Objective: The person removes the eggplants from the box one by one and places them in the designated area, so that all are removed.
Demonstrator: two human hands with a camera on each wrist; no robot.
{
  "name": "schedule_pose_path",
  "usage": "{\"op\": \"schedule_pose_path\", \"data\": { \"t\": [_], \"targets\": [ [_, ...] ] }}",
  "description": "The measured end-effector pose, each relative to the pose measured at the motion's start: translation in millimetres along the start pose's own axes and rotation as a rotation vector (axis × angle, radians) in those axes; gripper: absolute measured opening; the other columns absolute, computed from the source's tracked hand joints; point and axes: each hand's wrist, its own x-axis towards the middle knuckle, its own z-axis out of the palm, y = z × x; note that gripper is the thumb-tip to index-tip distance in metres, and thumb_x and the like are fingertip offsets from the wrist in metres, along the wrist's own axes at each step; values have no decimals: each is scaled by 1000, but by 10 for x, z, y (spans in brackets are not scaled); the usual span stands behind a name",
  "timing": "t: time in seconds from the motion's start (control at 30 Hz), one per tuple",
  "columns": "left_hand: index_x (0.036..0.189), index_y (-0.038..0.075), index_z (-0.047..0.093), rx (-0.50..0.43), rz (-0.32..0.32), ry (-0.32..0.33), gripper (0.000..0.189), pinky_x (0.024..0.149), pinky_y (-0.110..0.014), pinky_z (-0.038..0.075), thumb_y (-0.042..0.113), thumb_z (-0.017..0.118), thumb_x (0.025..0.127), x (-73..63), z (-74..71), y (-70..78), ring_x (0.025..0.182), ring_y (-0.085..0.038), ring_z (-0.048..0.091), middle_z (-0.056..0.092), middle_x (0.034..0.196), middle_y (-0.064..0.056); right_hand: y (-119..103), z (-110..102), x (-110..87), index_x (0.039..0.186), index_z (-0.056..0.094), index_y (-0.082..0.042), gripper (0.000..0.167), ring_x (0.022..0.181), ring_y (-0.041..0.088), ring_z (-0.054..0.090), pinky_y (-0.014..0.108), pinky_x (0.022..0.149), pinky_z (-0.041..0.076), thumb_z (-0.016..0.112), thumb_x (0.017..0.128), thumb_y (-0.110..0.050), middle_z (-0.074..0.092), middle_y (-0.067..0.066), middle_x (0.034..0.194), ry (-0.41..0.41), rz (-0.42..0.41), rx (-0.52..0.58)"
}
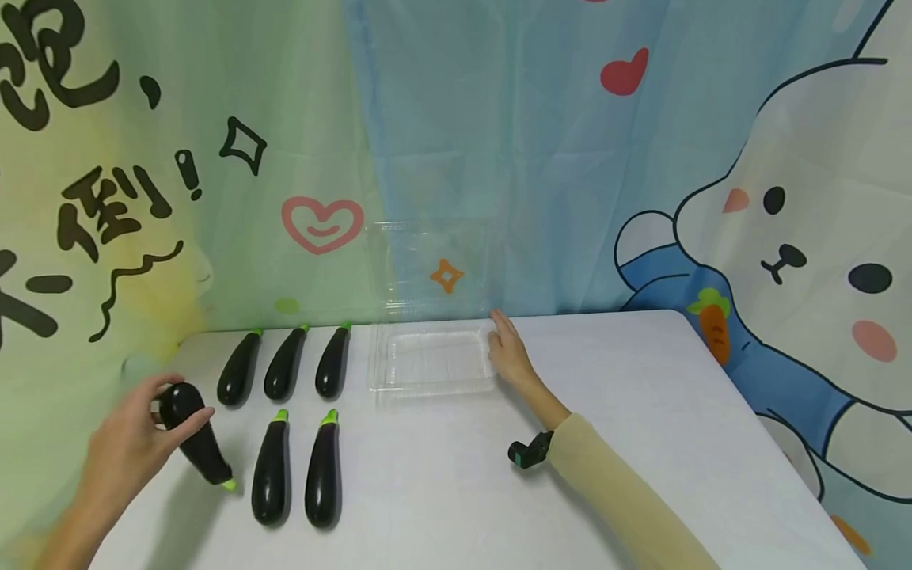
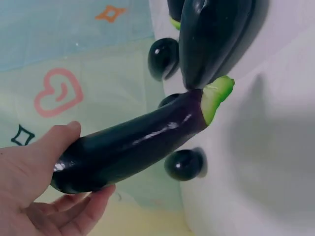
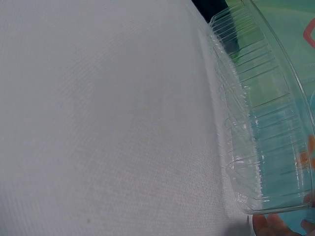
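My left hand (image 1: 131, 443) grips a dark eggplant (image 1: 203, 443) by its thick end, thumb on one side and fingers on the other. Its green stem end points down toward the table in the head view. In the left wrist view the held eggplant (image 2: 133, 142) hangs in front of other eggplants. A clear plastic container (image 1: 435, 360) lies on the table with its transparent lid (image 1: 435, 265) raised against the curtain. At the container's right edge, my right hand (image 1: 511, 352) touches the side with extended fingers. In the right wrist view only fingertips (image 3: 268, 225) show by the container's corner.
Three eggplants (image 1: 281, 368) stand in a back row left of the container, with two more eggplants (image 1: 323, 475) in front. All lie on a white-covered table (image 1: 456, 491). A printed curtain (image 1: 442, 119) hangs behind the table's far edge.
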Motion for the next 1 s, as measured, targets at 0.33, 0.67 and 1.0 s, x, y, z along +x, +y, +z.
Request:
{"op": "schedule_pose_path", "data": {
  "t": [0.33, 0.67, 1.0],
  "targets": [
    [117, -2, 50, -12, -94, 29, 58, 54, -33, 33, 19, 82, 73, -46, -53, -75, 74, -36, 52, 50, 104, -30, -4, 5, 3, 150, 25, 7, 50, 149, 38, 16, 49, 122, 14, 30, 103, -9, 19, 23, 159, -5, -2, -2],
    [103, -1, 56, -7, -99, 38, 40, 61, -36, 34, 16, 79, 76, -108, -72, -164, 82, -45, 54, 55, 101, -31, -8, -1, 20, 149, 26, 7, 50, 149, 38, 16, 50, 121, 14, 30, 102, -9, 20, 23, 159, -1, -1, -8],
    [86, 7, 38, 4, -180, -49, 40, 52, -25, 28, 23, 74, 81, -141, -115, -162, 63, -30, 55, 68, 107, -28, 0, 12, 15, 149, 25, 7, 50, 149, 38, 16, 49, 122, 14, 30, 103, -9, 20, 23, 159, -2, -2, -7]
  ]
}}
